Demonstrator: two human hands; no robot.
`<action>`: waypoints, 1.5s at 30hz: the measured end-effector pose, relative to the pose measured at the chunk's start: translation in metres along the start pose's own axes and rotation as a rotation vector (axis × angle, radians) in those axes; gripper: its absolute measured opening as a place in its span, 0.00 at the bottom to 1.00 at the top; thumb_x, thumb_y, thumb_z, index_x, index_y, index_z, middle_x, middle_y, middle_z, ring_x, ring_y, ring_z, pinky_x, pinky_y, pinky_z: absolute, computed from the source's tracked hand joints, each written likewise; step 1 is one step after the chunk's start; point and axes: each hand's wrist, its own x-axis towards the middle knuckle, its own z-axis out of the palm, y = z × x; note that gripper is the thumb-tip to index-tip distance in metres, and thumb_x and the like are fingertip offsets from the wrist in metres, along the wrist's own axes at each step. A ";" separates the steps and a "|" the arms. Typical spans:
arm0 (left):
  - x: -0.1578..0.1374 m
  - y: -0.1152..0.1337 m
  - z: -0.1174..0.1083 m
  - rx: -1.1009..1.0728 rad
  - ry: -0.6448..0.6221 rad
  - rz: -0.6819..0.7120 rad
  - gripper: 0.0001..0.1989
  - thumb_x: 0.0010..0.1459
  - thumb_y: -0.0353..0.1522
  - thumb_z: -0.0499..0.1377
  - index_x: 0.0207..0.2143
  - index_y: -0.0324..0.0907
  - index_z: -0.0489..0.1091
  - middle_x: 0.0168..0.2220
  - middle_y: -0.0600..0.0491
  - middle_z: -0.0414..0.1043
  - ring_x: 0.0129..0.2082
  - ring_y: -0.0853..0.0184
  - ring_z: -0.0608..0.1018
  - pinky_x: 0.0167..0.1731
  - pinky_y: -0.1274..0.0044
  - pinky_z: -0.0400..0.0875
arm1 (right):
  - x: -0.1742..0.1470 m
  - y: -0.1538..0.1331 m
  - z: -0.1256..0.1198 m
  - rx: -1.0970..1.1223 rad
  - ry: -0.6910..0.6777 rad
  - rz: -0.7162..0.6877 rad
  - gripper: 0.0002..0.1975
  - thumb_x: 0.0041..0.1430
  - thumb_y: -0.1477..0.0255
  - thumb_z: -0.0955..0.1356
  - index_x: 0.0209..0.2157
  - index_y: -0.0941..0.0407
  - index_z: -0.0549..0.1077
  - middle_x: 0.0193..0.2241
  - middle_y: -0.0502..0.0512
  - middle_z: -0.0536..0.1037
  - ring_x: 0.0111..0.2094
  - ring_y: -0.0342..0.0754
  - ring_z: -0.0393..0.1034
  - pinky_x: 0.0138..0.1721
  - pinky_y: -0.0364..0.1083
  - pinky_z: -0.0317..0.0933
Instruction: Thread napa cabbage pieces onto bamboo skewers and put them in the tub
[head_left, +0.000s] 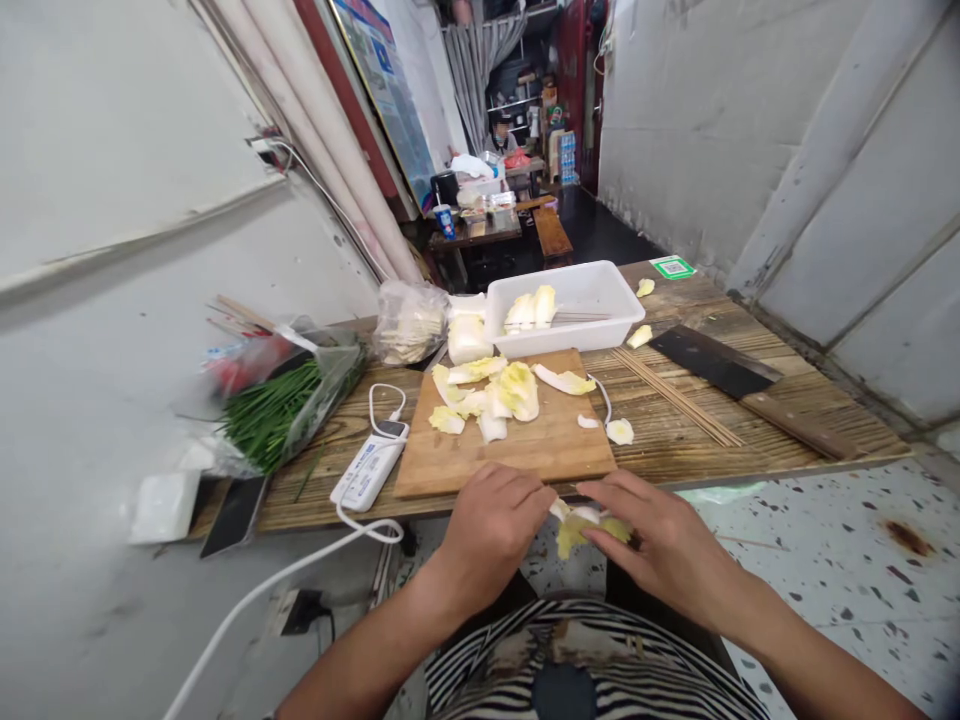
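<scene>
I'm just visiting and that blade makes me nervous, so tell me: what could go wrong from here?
The leaf in the right hand, close to the left hand, is beyond the near edge of the board, so pieces might drop.

The cleaver has its handle end near the table edge; a bump could knock it off.

The power strip also lies near that edge, where an arm might catch it.
</scene>
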 end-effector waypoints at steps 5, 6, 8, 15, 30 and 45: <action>-0.008 0.007 -0.003 0.017 0.032 0.099 0.08 0.60 0.27 0.52 0.39 0.36 0.69 0.32 0.49 0.76 0.33 0.67 0.75 0.33 0.74 0.69 | -0.010 -0.001 -0.002 -0.139 -0.016 -0.066 0.12 0.61 0.75 0.60 0.42 0.54 0.72 0.36 0.55 0.72 0.31 0.44 0.70 0.30 0.42 0.63; -0.010 0.008 -0.004 0.021 0.021 0.100 0.08 0.60 0.27 0.52 0.40 0.36 0.69 0.33 0.48 0.76 0.33 0.66 0.75 0.34 0.73 0.70 | -0.012 -0.001 -0.001 -0.170 -0.002 -0.076 0.12 0.62 0.75 0.59 0.41 0.54 0.72 0.37 0.55 0.73 0.31 0.43 0.70 0.28 0.41 0.62; -0.012 0.010 -0.004 0.032 -0.016 0.106 0.10 0.60 0.26 0.51 0.41 0.35 0.69 0.34 0.47 0.76 0.35 0.64 0.75 0.34 0.72 0.70 | -0.013 -0.004 0.000 -0.232 0.032 -0.097 0.13 0.63 0.75 0.58 0.41 0.54 0.72 0.38 0.56 0.74 0.30 0.43 0.70 0.26 0.41 0.61; -0.010 0.010 -0.002 0.039 0.014 0.116 0.13 0.61 0.26 0.47 0.44 0.34 0.68 0.36 0.45 0.75 0.38 0.63 0.75 0.37 0.70 0.71 | -0.014 -0.008 0.001 -0.393 0.164 -0.185 0.13 0.63 0.76 0.58 0.42 0.55 0.72 0.36 0.57 0.76 0.30 0.44 0.71 0.30 0.42 0.62; -0.011 -0.018 0.008 0.182 0.300 0.084 0.14 0.59 0.26 0.54 0.48 0.42 0.69 0.43 0.47 0.76 0.48 0.62 0.73 0.45 0.69 0.67 | -0.013 0.000 -0.005 -0.337 0.175 -0.048 0.14 0.64 0.71 0.61 0.50 0.56 0.68 0.39 0.58 0.75 0.34 0.46 0.71 0.33 0.43 0.65; -0.014 0.010 0.077 -1.556 0.577 -0.962 0.25 0.59 0.38 0.56 0.57 0.40 0.59 0.58 0.42 0.61 0.57 0.59 0.66 0.56 0.68 0.63 | -0.011 0.030 0.054 -0.347 0.382 0.058 0.13 0.63 0.75 0.61 0.42 0.58 0.76 0.27 0.58 0.79 0.27 0.46 0.72 0.31 0.44 0.61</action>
